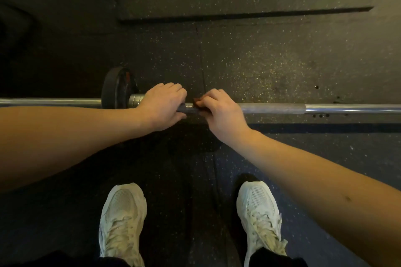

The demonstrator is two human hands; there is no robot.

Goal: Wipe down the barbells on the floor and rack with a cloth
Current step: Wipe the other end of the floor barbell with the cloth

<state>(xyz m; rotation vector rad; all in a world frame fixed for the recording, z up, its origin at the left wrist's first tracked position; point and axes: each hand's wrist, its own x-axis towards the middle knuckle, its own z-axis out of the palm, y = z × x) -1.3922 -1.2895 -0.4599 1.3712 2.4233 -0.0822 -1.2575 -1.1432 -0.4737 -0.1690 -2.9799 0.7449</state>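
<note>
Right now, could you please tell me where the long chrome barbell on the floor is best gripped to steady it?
Grip the barbell by its round shaft just inside the black weight plate, coming from above as the left hand does: the plate likely keeps the level bar off the floor, leaving finger room.

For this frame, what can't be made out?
Head view:
Cloth: mostly hidden under the right hand; only a brown scrap shows.
Bar: both ends cut off by the frame edges; the left hand covers part.
Plate: markings too dark to read.
Rack: not in frame.
</note>
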